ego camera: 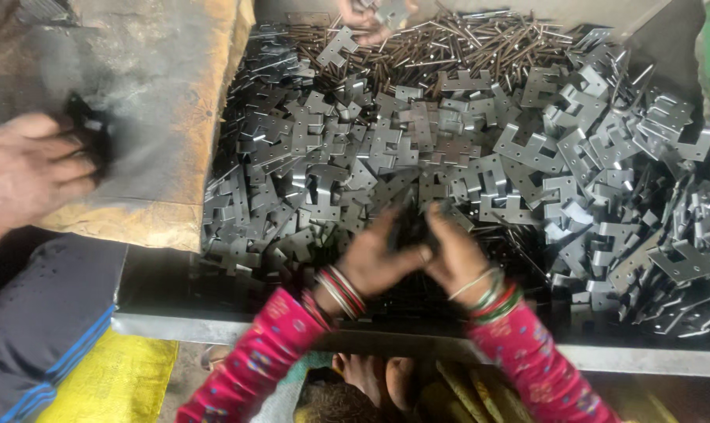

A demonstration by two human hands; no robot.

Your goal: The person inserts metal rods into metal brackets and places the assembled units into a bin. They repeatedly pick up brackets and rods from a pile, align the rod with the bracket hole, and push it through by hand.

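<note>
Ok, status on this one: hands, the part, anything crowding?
Left hand and right hand pinch one dark metal piece together. Hinge plates heaped all around. Co-worker's hand far left.

- A small metalworking workshop, a hardware assembly spot.
- A heap of stamped grey metal hinge plates (480,172) fills the surface.
- A pile of thin metal pins (464,43) lies behind it.
- A grimy, stained sack (159,110) sits alongside.

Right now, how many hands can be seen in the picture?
4. The left hand and the right hand meet over the pile of metal plates. Another person's hand is at the left edge, and one more hand shows at the top edge, partly cut off.
</note>
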